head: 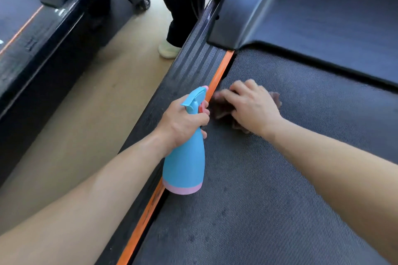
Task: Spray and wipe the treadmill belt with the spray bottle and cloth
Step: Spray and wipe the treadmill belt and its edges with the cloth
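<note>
My left hand (183, 120) grips the neck of a blue spray bottle (185, 163) with a pink base and pink trigger, held upright over the orange strip at the belt's left edge. My right hand (249, 105) presses a crumpled brown cloth (224, 112) onto the dark textured treadmill belt (269, 189), close to the orange strip. The fingers lie over the cloth and curl into it. Most of the cloth is hidden under the hand.
The black motor cover (312, 13) rises at the belt's far end. A ribbed side rail (189, 71) and orange strip (219, 75) run along the left. Another person's dark trouser leg and pale shoe (169, 50) stand on the tan floor. A second treadmill (32, 45) lies at left.
</note>
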Available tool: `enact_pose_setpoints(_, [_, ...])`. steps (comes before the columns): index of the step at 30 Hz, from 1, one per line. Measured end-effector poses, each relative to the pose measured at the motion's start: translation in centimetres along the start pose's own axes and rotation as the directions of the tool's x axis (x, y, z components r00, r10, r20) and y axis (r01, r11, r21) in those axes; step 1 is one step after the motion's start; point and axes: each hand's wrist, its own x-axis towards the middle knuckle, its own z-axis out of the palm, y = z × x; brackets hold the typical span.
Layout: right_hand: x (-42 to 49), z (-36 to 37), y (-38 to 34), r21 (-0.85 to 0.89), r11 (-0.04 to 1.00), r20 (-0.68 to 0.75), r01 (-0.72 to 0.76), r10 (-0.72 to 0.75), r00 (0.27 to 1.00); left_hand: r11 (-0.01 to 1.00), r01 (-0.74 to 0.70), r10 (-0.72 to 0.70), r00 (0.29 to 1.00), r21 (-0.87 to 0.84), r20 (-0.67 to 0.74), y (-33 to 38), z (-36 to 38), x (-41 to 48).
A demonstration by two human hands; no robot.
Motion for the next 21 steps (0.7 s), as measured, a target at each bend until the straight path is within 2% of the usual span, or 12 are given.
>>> enact_pose_setpoints(2, [1.9,0.2,-0.4,0.074,0.971,-0.021,-0.226,0.228,0.973,1.0,0.009,-0.009,1.0,0.0,0.005,-0.4,0.0,-0.2])
enact_pose_setpoints(3, [2.0,0.4,-1.0,0.095,0.956,-0.046,-0.277,0.283,0.958,1.0,0.014,-0.014,1.0,-0.005,0.001,-0.8,0.0,-0.2])
enact_pose_setpoints(4, [1.4,0.6,-1.8,0.094,0.955,-0.069,-0.281,0.288,0.955,1.0,0.019,-0.019,1.0,-0.006,0.002,-1.0,-0.1,-0.4])
enact_pose_setpoints(6, [-1.0,0.8,-2.9,0.081,0.983,-0.062,-0.162,0.167,0.984,0.999,0.042,-0.042,0.999,0.007,0.005,-1.3,-0.2,-1.0])
enact_pose_setpoints(8, [-4.3,0.5,-3.4,0.097,0.995,0.009,-0.008,0.007,1.0,0.997,0.07,-0.07,0.998,0.026,0.009,-1.6,-0.1,-1.7])
enact_pose_setpoints(10, [-7.6,0.2,-3.4,0.11,0.993,0.066,0.042,-0.049,0.997,0.995,0.087,-0.087,0.996,0.048,0.005,-1.8,0.3,-2.3])
enact_pose_setpoints(15, [-11.8,-0.6,-3.8,0.06,0.993,0.017,-0.106,0.105,0.994,0.991,0.098,-0.099,0.995,0.092,0.01,-2.3,1.2,-3.3])
enact_pose_setpoints(21, [-11.7,-0.3,-4.2,0.041,0.985,0.013,-0.167,0.167,0.986,0.957,0.172,-0.169,0.985,0.235,-0.033,-2.9,1.5,-3.8])
